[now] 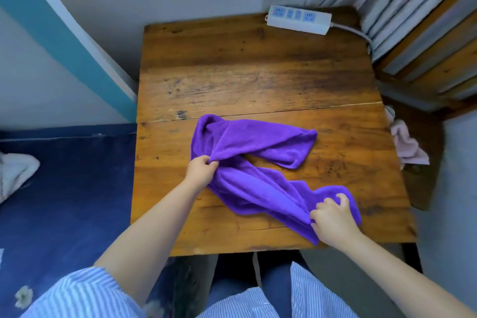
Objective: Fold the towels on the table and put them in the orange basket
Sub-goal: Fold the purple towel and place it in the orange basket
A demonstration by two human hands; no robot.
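Note:
A purple towel lies crumpled and twisted on the near half of the wooden table. My left hand pinches a fold at the towel's left side. Near the table's front right, my right hand grips the towel's lower end, fingers curled into the cloth. No orange basket is in view.
A white power strip lies at the table's far right corner, its cable running off to the right. A pink cloth sits on a wooden chair to the right. A blue bedspread with a white cloth is on the left.

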